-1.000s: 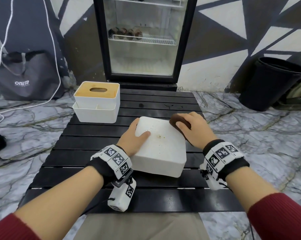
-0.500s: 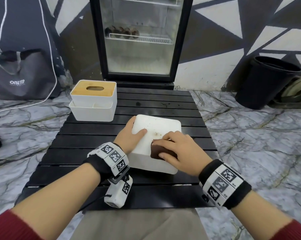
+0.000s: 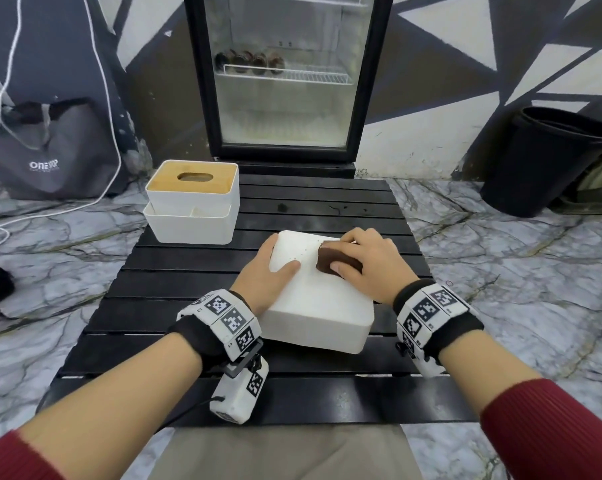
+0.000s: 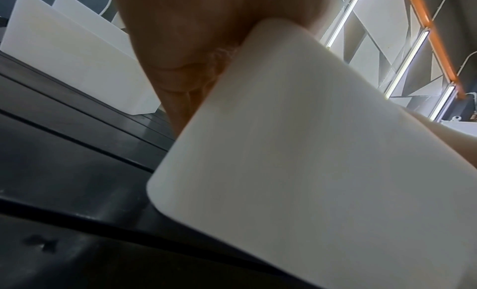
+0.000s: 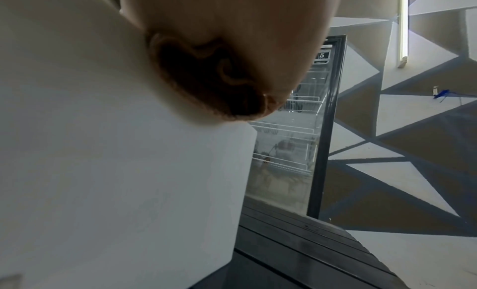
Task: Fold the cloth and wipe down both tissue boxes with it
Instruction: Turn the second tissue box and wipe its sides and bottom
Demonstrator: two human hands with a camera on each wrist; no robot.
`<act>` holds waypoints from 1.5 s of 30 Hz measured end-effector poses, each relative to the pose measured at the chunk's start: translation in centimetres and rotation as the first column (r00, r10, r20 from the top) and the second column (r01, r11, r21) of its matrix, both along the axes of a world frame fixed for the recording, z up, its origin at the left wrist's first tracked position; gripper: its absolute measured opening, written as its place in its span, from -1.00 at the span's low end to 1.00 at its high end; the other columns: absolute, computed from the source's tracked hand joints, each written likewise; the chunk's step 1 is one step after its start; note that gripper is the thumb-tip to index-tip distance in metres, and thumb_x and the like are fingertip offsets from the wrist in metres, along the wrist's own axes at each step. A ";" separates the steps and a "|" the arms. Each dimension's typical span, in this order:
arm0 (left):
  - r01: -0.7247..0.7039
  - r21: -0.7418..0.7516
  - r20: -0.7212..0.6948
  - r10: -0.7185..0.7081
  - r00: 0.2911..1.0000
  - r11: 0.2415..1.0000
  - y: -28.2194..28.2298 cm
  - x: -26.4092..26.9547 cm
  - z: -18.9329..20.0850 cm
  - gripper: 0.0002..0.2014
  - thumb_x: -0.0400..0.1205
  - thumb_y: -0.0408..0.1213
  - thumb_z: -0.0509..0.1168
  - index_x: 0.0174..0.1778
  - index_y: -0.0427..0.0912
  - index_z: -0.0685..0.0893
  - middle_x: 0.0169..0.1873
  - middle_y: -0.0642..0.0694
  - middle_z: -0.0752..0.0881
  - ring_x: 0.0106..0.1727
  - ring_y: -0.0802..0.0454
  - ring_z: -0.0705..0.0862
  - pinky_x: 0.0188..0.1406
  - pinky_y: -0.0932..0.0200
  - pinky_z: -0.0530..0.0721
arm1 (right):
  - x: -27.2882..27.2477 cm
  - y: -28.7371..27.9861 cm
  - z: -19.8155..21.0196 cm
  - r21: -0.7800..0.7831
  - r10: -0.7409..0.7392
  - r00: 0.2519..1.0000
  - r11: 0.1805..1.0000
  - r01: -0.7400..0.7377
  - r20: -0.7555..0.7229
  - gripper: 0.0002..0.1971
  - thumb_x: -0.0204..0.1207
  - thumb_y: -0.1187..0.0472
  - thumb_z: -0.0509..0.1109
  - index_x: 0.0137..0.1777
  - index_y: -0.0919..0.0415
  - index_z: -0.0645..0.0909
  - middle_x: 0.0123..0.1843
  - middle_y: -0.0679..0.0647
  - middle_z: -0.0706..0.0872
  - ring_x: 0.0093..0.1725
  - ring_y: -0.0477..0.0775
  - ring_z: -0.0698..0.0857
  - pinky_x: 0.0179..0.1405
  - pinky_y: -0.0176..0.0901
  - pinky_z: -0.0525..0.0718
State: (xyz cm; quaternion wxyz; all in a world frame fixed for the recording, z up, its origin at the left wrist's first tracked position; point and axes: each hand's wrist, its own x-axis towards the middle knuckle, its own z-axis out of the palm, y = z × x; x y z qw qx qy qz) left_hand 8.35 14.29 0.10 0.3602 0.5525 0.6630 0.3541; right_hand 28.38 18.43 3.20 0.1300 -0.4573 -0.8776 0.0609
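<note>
CHANGE: our right hand (image 3: pixel 369 263) has carried the folded cloth (image 3: pixel 334 261) from the near edge to the far right of the plain tissue box (image 3: pixel 313 306) on the tabletop (image 3: pixel 188 271) | FINGERS: right pinch cloth; left hand (image 3: pixel 265 278) thumb flat on top, fingers along the box side | VIEWS: only the right wrist view shows cloth folds (image 5: pixel 206 79) under the palm; only the head view shows the wood-lidded tissue box (image 3: pixel 192 202), far left.

The right hand (image 3: pixel 365 263) covered most of the brown cloth (image 3: pixel 334 261). Left wrist view was blurry, so the left hand's (image 4: pixel 185 48) fingers weren't visible there.
</note>
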 end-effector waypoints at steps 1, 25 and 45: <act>0.001 -0.004 -0.007 -0.001 1.000 1.000 0.0 0.0 0.0 -0.38 0.65 -0.02 0.23 0.61 0.14 0.13 0.46 0.02 0.46 0.39 -0.04 0.48 0.18 0.19 0.36 | 0.0 0.3 0.0 0.002 -0.006 1.000 1.000 0.006 -0.012 -0.64 0.57 0.01 0.25 0.38 -0.14 0.49 0.20 -0.03 0.53 0.21 0.08 0.41 0.14 -0.05 0.29; 0.137 0.118 -0.216 -0.110 0.970 0.984 -1.4 0.6 1.6 -0.33 0.50 0.18 0.32 0.50 0.10 0.28 0.37 0.10 0.48 0.44 -0.03 0.44 0.30 -0.04 0.43 | -0.6 1.6 -0.4 -0.147 -0.229 0.965 0.967 0.210 -0.127 -0.62 0.60 0.00 0.18 0.41 -0.16 0.42 0.19 0.12 0.57 0.23 0.23 0.48 0.26 0.14 0.48; 0.024 -0.061 -0.191 -0.035 0.981 0.998 -1.9 -2.6 2.2 -0.22 0.63 -0.02 0.28 0.66 -0.11 -0.01 0.60 -0.11 0.26 0.56 -0.10 0.32 0.46 0.04 0.34 | 1.6 -5.4 1.0 -0.137 -0.010 0.965 0.990 -0.027 -0.261 -0.66 0.56 0.04 0.28 0.34 -0.08 0.50 0.09 -0.06 0.61 0.14 0.03 0.49 0.11 -0.23 0.35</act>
